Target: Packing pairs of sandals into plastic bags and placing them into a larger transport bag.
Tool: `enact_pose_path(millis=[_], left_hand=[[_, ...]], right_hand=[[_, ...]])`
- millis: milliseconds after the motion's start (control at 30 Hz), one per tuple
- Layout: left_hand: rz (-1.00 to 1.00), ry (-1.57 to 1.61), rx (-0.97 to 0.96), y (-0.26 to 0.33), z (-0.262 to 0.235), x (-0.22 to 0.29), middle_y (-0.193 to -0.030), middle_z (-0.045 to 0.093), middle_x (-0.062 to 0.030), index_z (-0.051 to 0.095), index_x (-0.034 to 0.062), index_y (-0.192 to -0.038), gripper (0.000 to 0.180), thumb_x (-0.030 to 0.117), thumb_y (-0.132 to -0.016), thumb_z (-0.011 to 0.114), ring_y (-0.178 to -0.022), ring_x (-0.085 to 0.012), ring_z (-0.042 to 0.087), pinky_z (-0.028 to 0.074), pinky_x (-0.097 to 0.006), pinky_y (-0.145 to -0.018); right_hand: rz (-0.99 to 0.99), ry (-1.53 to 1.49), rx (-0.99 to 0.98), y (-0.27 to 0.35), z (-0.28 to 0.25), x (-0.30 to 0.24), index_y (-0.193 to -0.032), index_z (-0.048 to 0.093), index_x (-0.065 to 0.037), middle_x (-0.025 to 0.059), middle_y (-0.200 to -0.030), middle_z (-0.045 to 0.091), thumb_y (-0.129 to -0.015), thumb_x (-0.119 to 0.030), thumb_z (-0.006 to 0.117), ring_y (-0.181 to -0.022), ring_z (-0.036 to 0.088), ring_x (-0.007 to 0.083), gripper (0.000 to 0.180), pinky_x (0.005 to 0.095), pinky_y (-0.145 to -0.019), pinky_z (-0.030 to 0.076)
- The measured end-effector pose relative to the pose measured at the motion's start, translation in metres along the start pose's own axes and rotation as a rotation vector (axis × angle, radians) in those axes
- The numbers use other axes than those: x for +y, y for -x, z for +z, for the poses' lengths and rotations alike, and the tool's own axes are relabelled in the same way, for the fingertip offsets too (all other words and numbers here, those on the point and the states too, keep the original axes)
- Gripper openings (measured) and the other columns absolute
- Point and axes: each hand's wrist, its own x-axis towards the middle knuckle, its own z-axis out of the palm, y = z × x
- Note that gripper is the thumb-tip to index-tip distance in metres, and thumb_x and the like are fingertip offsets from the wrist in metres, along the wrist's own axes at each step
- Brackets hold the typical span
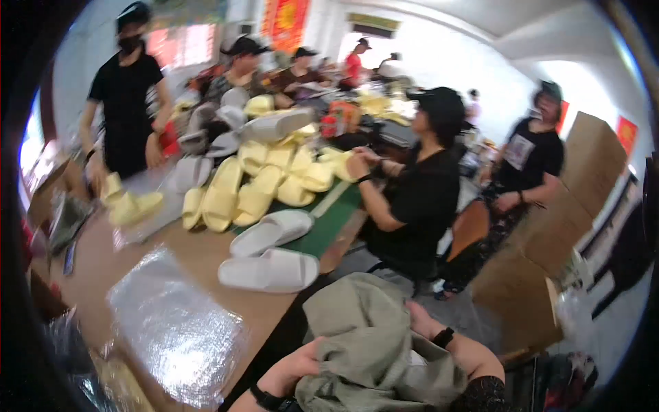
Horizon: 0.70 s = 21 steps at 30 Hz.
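Observation:
A bunched grey-green cloth lies over my lap, loosely folded; I cannot tell whether it is a garment or a bag. At its left side my left hand grips it, the fingertips covered by the folds. On the opposite side, my right hand holds its upper edge, with the fingers partly hidden. A pair of white slide slippers stands on the table just ahead of me, the nearer slipper beside the farther slipper.
A pile of yellow slippers covers the table's far part. Clear plastic bags lie at the left. A co-worker handles a yellow slipper ahead right; another person stands far left. Cardboard boxes are stacked at right.

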Motion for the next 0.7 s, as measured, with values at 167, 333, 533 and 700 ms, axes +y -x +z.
enact_pose_path(millis=[167,333,533,700], left_hand=[[0.009,-0.769,0.144,-0.026,-0.063,-0.003,-0.126,0.062,-0.0172,0.069,0.0007,-0.114,0.04,0.01,-0.076,0.076,-0.122,-0.0256,0.055,0.044,-0.036,-0.102],[-0.129,-1.975,0.449,-0.046,-0.13,-0.072,-0.15,0.026,-0.0341,0.045,0.021,-0.142,0.057,0.018,-0.086,0.056,-0.128,-0.0541,0.04,0.04,-0.055,-0.103],[-0.23,-1.627,0.688,-0.051,-0.113,-0.055,-0.147,0.037,-0.0288,0.019,0.0007,-0.152,0.088,0.035,-0.087,0.068,-0.127,-0.0429,0.049,0.046,-0.046,-0.1],[0.639,-1.345,0.6,-0.044,0.003,0.004,-0.144,0.041,-0.0267,0.027,-0.0029,-0.148,0.108,0.049,-0.07,0.082,-0.134,-0.0389,0.041,0.029,-0.049,-0.113]], right_hand=[[-0.022,-0.862,0.73,0.007,-0.048,-0.071,-0.108,0.058,-0.003,0.0126,-0.103,0.063,-0.085,-0.013,0.062,-0.097,0.063,0.029,0.026,0.043,-0.084,0.052],[-0.576,-0.254,0.97,0.051,-0.021,-0.123,-0.12,0.057,0.003,0.0108,-0.115,0.065,-0.094,-0.013,0.062,-0.102,0.06,0.0191,0.031,0.0351,-0.09,0.047],[-0.766,0.451,0.503,0.026,-0.011,-0.048,-0.12,0.062,-0.007,0.0152,-0.112,0.066,-0.083,-0.029,0.072,-0.108,0.059,0.0323,0.044,0.0433,-0.093,0.045],[-0.661,0.671,0.146,-0.002,-0.019,-0.015,-0.12,0.063,-0.007,0.0148,-0.112,0.066,-0.083,-0.03,0.072,-0.108,0.06,0.0315,0.044,0.0429,-0.093,0.046]])
